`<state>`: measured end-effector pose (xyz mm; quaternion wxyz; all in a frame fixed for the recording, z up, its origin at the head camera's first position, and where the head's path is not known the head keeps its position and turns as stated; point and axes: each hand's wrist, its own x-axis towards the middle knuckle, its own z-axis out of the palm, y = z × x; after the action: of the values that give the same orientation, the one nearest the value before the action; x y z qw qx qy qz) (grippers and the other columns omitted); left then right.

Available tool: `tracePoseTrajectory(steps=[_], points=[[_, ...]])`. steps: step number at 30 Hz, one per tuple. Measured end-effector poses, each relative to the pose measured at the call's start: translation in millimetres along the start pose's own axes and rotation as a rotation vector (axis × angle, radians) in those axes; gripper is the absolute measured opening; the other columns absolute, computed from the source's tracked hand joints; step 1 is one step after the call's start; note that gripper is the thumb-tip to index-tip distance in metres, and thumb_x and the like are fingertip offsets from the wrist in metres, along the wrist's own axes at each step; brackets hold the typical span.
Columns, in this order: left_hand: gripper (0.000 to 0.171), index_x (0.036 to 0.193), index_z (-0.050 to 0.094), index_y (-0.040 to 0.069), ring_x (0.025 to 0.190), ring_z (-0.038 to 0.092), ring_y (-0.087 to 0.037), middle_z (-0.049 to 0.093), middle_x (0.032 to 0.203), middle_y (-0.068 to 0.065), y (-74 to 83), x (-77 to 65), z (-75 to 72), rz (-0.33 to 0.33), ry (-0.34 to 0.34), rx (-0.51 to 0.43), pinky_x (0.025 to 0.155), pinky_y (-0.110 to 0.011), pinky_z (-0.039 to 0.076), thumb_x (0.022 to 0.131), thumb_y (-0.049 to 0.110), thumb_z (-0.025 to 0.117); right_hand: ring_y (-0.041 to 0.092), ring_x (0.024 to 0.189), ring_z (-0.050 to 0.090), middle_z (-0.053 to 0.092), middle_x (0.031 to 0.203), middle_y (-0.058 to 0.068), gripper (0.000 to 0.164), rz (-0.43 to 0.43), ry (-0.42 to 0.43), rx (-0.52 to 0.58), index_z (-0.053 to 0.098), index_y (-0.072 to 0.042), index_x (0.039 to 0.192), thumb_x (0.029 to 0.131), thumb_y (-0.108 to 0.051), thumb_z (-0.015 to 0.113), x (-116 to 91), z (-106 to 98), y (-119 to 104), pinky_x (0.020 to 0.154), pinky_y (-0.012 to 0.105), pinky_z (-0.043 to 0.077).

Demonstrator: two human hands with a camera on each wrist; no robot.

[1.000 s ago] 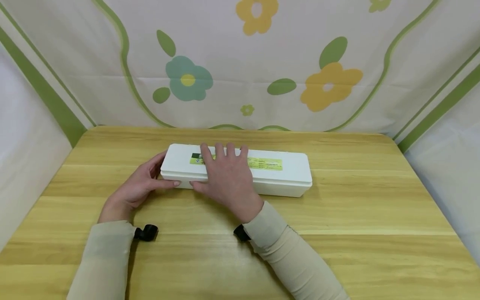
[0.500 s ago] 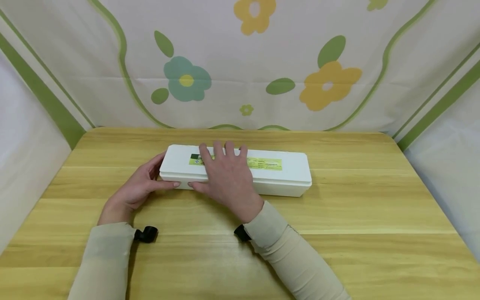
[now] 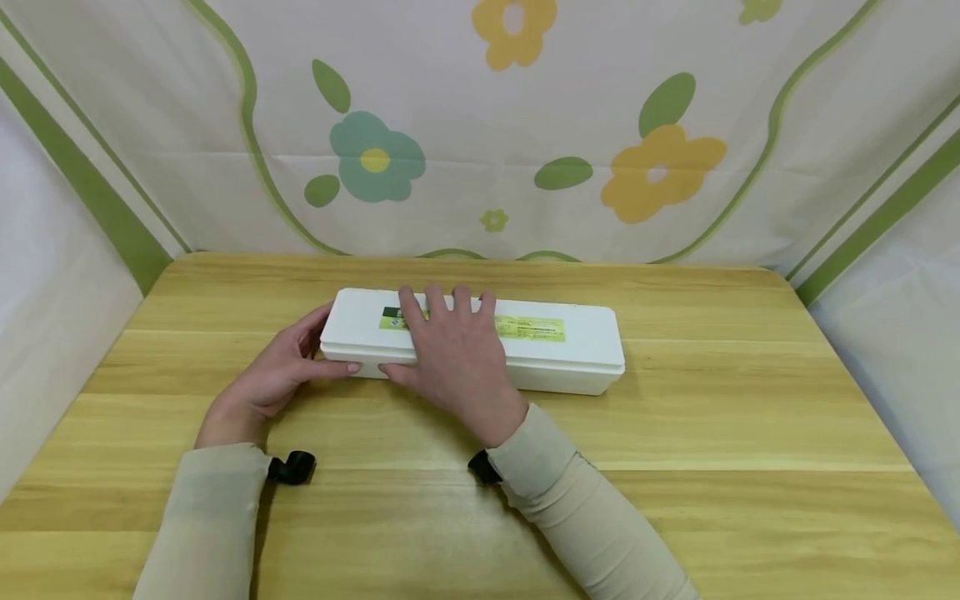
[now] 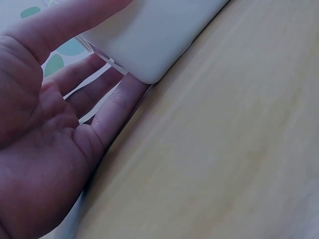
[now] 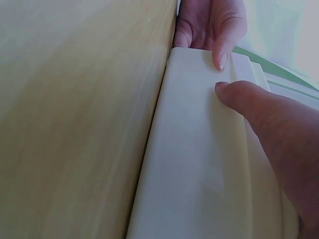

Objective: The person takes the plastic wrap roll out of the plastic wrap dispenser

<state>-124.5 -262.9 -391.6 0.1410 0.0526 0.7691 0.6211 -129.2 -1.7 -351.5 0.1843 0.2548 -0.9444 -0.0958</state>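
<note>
A long white lidded box (image 3: pixel 581 343) lies crosswise on the wooden table, its lid on. A yellow-green label (image 3: pixel 532 329) runs along the top, partly covered by fingers. My left hand (image 3: pixel 266 379) holds the box's left end, thumb on the front wall and the other fingers round behind the corner. In the left wrist view those fingers reach past the end of the box (image 4: pixel 159 42), low by the table. My right hand (image 3: pixel 467 358) spans the lid left of its middle, fingertips at the far edge. In the right wrist view its thumb presses the front wall of the box (image 5: pixel 187 159).
The wooden table (image 3: pixel 712 500) extends in front of the box and to both sides. Behind it hangs a white cloth (image 3: pixel 465 108) with printed flowers, and similar cloth closes in both sides. Small black mounts (image 3: pixel 294 467) sit at the cuffs.
</note>
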Motion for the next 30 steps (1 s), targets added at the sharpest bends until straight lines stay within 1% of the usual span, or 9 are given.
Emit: tracePoseTrajectory(steps=[6,13,18,20,24,27,30], points=[[0.098,0.171,0.03,0.026,0.141,0.039,-0.018,0.04,0.166,-0.003,-0.3,0.3,0.5,0.002,0.002,-0.003,0.105,-0.016,0.043,0.092,0.006,0.084,0.035,0.12,0.064,0.064,0.136,0.004,0.096,0.001,-0.004,0.009,0.048,-0.024,0.159,0.089,-0.089,0.053,-0.1,0.3,-0.3,0.1,0.057,0.049],[0.098,0.171,0.031,0.028,0.142,0.038,-0.019,0.04,0.167,-0.003,0.2,0.0,1.3,-0.004,0.0,-0.004,0.106,-0.017,0.042,0.092,0.007,0.085,0.031,0.114,0.066,0.067,0.129,0.002,0.091,0.007,0.063,0.019,0.054,-0.019,0.152,0.088,-0.084,0.058,-1.2,2.0,-2.3,0.097,0.056,0.05],[0.099,0.171,0.031,0.028,0.141,0.039,-0.019,0.041,0.167,-0.002,-0.2,0.6,1.1,-0.003,0.0,-0.009,0.106,-0.018,0.042,0.092,0.006,0.085,0.03,0.112,0.068,0.069,0.125,0.003,0.091,0.004,0.082,0.006,0.056,-0.017,0.15,0.088,-0.083,0.059,-1.5,1.4,-3.2,0.094,0.056,0.052],[0.099,0.171,0.031,0.029,0.142,0.038,-0.018,0.041,0.167,-0.002,0.3,0.6,1.0,-0.007,0.002,-0.012,0.106,-0.018,0.041,0.092,0.006,0.085,0.03,0.113,0.068,0.07,0.125,0.004,0.093,0.002,0.078,-0.001,0.055,-0.015,0.15,0.088,-0.085,0.057,-1.3,1.3,-3.2,0.094,0.056,0.053],[0.099,0.171,0.031,0.03,0.143,0.036,-0.019,0.04,0.167,-0.001,1.5,0.6,0.5,-0.011,0.001,-0.014,0.107,-0.018,0.04,0.092,0.007,0.085,0.03,0.114,0.067,0.068,0.125,0.006,0.097,0.006,0.044,-0.006,0.052,-0.015,0.148,0.088,-0.09,0.052,0.1,1.2,-2.7,0.096,0.055,0.052],[0.099,0.171,0.031,0.031,0.142,0.037,-0.019,0.041,0.166,-0.001,2.0,0.9,0.5,-0.008,-0.001,-0.015,0.106,-0.019,0.041,0.091,0.006,0.085,0.029,0.113,0.067,0.069,0.124,0.006,0.097,0.012,0.037,-0.003,0.054,-0.014,0.145,0.087,-0.091,0.052,1.3,2.1,-2.5,0.095,0.055,0.052],[0.099,0.171,0.031,0.03,0.142,0.037,-0.019,0.042,0.166,-0.001,2.0,1.4,0.8,-0.004,-0.004,-0.016,0.106,-0.019,0.042,0.091,0.005,0.085,0.028,0.111,0.068,0.07,0.12,0.006,0.094,0.021,0.055,0.002,0.057,-0.012,0.14,0.086,-0.089,0.055,2.2,3.3,-3.4,0.095,0.054,0.052]])
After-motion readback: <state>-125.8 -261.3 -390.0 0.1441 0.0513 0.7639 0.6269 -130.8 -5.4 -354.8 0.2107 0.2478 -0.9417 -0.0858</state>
